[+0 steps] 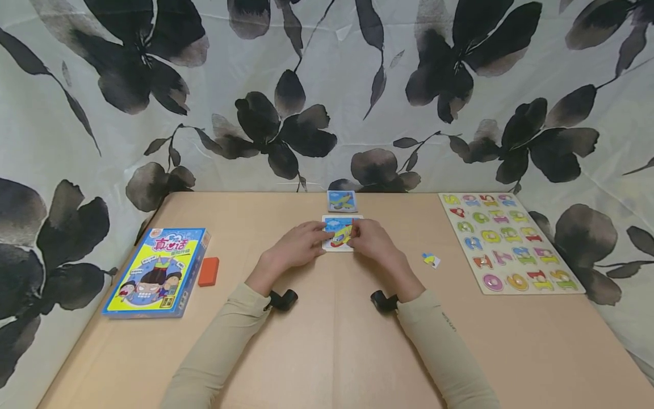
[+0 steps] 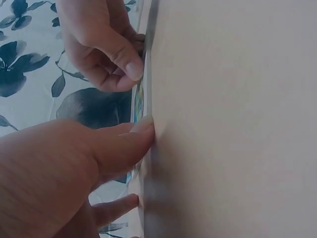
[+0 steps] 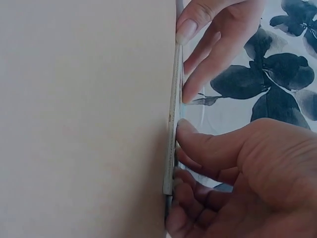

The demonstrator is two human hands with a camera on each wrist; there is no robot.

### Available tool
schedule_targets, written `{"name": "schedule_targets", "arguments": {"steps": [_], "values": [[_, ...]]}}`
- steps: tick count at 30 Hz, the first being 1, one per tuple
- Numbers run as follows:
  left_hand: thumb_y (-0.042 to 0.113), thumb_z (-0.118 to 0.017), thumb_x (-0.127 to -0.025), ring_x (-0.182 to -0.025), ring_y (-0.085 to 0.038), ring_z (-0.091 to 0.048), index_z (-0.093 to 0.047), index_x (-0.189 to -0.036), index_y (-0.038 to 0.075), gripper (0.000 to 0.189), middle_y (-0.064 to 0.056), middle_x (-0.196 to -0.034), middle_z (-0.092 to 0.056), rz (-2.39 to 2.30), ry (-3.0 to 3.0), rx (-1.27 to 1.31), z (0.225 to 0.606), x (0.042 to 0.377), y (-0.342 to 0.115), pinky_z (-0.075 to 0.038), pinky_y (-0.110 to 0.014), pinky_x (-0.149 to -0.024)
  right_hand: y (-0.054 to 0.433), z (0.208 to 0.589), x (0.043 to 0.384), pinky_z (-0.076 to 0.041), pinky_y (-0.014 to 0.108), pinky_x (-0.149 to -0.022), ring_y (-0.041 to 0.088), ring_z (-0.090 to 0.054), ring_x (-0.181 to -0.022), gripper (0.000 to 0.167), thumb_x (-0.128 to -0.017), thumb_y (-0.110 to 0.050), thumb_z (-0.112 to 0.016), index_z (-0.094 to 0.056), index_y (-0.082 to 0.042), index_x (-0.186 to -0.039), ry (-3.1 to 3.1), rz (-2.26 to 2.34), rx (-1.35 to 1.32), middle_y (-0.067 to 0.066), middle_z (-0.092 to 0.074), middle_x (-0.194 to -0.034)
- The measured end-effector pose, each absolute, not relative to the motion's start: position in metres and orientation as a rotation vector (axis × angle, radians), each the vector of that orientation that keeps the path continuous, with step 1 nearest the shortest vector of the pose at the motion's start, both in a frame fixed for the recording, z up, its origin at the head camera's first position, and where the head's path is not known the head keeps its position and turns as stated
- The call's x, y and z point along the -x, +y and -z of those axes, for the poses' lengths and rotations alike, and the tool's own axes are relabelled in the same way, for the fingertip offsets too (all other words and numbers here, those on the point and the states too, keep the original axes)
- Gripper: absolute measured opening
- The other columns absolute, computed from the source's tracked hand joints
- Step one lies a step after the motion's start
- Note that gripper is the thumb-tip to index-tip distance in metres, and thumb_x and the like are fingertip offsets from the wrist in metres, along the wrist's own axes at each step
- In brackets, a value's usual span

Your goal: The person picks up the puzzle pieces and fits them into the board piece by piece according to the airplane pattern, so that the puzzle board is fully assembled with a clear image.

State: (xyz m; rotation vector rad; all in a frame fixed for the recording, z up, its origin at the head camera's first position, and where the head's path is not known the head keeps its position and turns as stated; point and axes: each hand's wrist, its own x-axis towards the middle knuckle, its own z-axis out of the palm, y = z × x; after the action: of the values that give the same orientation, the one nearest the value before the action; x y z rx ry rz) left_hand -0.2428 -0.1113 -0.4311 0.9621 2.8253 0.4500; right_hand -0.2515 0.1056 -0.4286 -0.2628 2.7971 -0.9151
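A small puzzle card (image 1: 338, 222) with a blue and yellow picture lies near the far edge of the table, between both hands. My left hand (image 1: 302, 244) steadies its left side: the thumb is at the near left edge and straight fingers reach over the picture. At the right side, my right hand (image 1: 375, 238) has its thumb and curled fingertips together over the picture, pinching a small puzzle piece that those fingers mostly hide. From the right wrist view, the card's thick pale edge (image 3: 171, 124) runs below both thumbs, close to the tabletop.
Behind the card lies a similar picture card (image 1: 342, 201). Small loose pieces (image 1: 431, 259) lie right of my right hand. Farther right is a large sheet of colourful pictures (image 1: 511, 244). On the left are a blue and yellow box (image 1: 155, 272) and an orange-red block (image 1: 208, 271).
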Motion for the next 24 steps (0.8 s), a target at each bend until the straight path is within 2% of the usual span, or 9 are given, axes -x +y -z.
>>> {"name": "schedule_targets", "arguments": {"steps": [7, 14, 24], "values": [[0.021, -0.061, -0.098, -0.146, -0.031, -0.039, -0.052, -0.145, 0.011, 0.048, -0.01, -0.156, -0.044, -0.355, 2.818, -0.963, 0.427, 0.241, -0.106, -0.033, -0.045, -0.119, 0.111, 0.429, 0.253, -0.036, 0.027, -0.06, 0.02, -0.052, -0.073, 0.021, -0.087, -0.019, -0.075, -0.06, -0.007, -0.08, 2.81, 0.897, 0.248, 0.004, -0.055, -0.075], [0.016, -0.057, -0.099, -0.143, -0.035, -0.043, -0.054, -0.144, 0.02, 0.046, -0.013, -0.154, -0.046, -0.331, 2.848, -1.001, 0.428, 0.237, -0.105, -0.039, -0.048, -0.115, 0.112, 0.429, 0.253, -0.035, 0.027, -0.059, 0.019, -0.051, -0.07, 0.021, -0.087, -0.018, -0.074, -0.06, -0.007, -0.077, 2.807, 0.909, 0.276, 0.003, -0.053, -0.073], [0.017, -0.055, -0.101, -0.144, -0.037, -0.041, -0.055, -0.144, 0.026, 0.044, -0.014, -0.156, -0.042, -0.345, 2.844, -0.932, 0.428, 0.235, -0.1, -0.037, -0.055, -0.114, 0.12, 0.436, 0.256, -0.036, 0.026, -0.06, 0.018, -0.05, -0.07, 0.019, -0.087, -0.018, -0.074, -0.061, -0.007, -0.079, 2.77, 0.974, 0.3, 0.003, -0.053, -0.074]]}}
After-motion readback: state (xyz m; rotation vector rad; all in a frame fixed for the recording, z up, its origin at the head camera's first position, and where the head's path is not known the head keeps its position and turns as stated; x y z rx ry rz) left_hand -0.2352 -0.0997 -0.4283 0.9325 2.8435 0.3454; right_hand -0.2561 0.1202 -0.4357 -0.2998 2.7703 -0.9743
